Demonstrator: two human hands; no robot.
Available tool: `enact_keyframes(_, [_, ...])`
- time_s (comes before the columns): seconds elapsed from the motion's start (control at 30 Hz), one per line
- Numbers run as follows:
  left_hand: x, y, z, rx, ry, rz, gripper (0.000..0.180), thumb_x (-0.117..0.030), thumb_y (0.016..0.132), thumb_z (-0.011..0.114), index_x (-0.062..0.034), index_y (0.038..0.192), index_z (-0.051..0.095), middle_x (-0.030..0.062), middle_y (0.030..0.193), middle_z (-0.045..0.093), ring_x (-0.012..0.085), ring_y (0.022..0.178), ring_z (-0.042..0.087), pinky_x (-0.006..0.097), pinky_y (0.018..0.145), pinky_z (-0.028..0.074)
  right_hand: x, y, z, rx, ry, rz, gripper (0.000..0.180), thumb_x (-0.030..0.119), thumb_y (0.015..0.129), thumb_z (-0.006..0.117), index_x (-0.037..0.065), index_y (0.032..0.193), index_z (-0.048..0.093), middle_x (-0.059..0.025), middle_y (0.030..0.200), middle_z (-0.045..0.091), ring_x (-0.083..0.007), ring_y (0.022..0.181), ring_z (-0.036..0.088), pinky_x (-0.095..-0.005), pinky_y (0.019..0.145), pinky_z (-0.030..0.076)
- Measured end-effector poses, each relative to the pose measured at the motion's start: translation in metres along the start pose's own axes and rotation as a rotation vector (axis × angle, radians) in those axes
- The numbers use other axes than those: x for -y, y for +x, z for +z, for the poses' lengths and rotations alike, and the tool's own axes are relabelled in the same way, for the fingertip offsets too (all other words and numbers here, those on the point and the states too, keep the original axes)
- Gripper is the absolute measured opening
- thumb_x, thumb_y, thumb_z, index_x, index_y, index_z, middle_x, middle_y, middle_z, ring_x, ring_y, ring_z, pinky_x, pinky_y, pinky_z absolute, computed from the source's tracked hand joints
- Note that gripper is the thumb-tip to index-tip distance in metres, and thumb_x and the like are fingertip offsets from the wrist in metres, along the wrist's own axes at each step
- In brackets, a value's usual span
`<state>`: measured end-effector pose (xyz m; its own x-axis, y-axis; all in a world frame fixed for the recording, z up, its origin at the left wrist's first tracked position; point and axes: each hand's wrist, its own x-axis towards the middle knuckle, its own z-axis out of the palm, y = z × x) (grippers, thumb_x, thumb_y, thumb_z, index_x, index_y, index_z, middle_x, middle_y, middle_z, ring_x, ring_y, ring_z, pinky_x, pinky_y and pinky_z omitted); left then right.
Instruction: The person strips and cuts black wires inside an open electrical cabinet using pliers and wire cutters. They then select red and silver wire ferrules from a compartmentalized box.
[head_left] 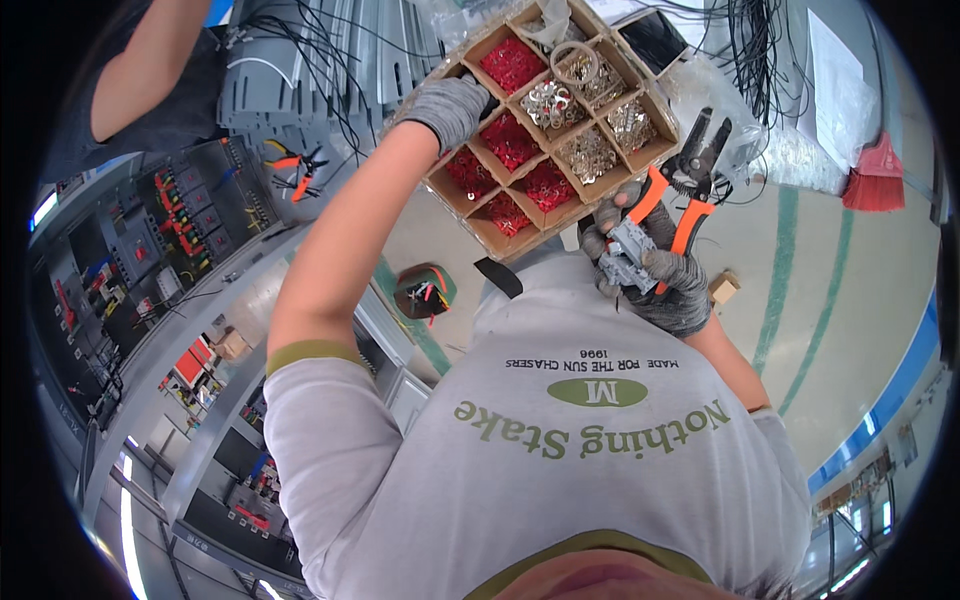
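Observation:
My left hand (447, 112), in a grey knit glove, reaches over the left side of a divided cardboard box (484, 240). Its fingers bend down into a compartment, and their tips are hidden. Beside it, several compartments hold small red-sleeved terminals (510, 140); others hold bare metal terminals (587, 155). My right hand (665, 265), also gloved, is closed around grey terminal blocks (627, 254) and orange-handled crimping pliers (690, 180). The pliers' black jaws point away from me and stand apart, near the box's right corner.
A clear ring (575, 64) lies on the box. Black cables (750, 60) and plastic wrap are behind it. Orange-handled cutters (298, 165) lie left, near another person's arm (150, 70) and an electrical cabinet (150, 240). A tool container (425, 292) is below; a red broom (876, 175) is right.

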<state>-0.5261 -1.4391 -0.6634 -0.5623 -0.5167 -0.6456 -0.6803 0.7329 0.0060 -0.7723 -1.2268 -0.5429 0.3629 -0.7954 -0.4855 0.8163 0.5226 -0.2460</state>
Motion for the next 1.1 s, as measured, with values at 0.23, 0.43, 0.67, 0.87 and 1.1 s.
enact_keyframes(0.23, [-0.002, 0.002, 0.021, -0.158, 0.02, -0.051, 0.023, -0.014, 0.09, 0.049, -0.0096, 0.108, 0.063, 0.0175, 0.107, 0.065, 0.0336, 0.096, 0.065, 0.044, 0.081, 0.052, -0.017, 0.01, 0.013, -0.053, -0.077, -0.04, 0.073, 0.024, 0.067, 0.081, 0.008, 0.128, 0.045, -0.0078, 0.109, 0.055, -0.0243, 0.096, 0.059, -0.0317, 0.062, 0.058])
enact_keyframes(0.43, [0.0, -0.008, 0.012, -0.201, 0.0, -0.074, 0.022, -0.014, 0.089, 0.051, -0.0086, 0.108, 0.062, 0.0161, 0.111, 0.062, 0.0327, 0.101, 0.063, 0.043, 0.084, 0.052, -0.038, 0.004, 0.01, -0.094, -0.062, -0.099, 0.074, 0.024, 0.065, 0.083, 0.004, 0.127, 0.048, -0.0105, 0.105, 0.06, -0.0216, 0.087, 0.062, -0.034, 0.065, 0.056])
enact_keyframes(0.67, [-0.019, -0.075, -0.035, -0.542, -0.443, -0.203, 0.029, -0.02, 0.093, 0.06, -0.0084, 0.12, 0.058, 0.0126, 0.111, 0.065, 0.0273, 0.097, 0.066, 0.037, 0.083, 0.053, -0.059, 0.007, -0.013, -0.063, -0.021, -0.158, 0.072, 0.023, 0.068, 0.082, 0.008, 0.128, 0.045, -0.0083, 0.108, 0.057, -0.024, 0.098, 0.061, -0.0336, 0.065, 0.058])
enact_keyframes(0.87, [-0.148, -0.171, -0.044, -0.378, -1.642, -0.011, 0.023, -0.015, 0.089, 0.068, -0.0034, 0.107, 0.06, 0.0076, 0.1, 0.064, 0.0181, 0.092, 0.063, 0.032, 0.081, 0.051, -0.051, -0.001, -0.001, -0.063, -0.166, -0.029, 0.071, 0.023, 0.075, 0.079, 0.007, 0.134, 0.042, -0.006, 0.113, 0.056, -0.0185, 0.102, 0.059, -0.0342, 0.08, 0.054])
enact_keyframes(1.1, [-0.167, -0.195, -0.035, -0.512, -1.454, -0.052, 0.022, -0.012, 0.083, 0.071, -0.0059, 0.103, 0.064, 0.0101, 0.102, 0.056, 0.0253, 0.103, 0.055, 0.036, 0.082, 0.048, -0.039, -0.005, 0.004, 0.096, -0.361, 0.156, 0.067, 0.014, 0.079, 0.076, 0.006, 0.136, 0.041, -0.002, 0.118, 0.054, -0.0143, 0.11, 0.055, -0.0322, 0.097, 0.047])
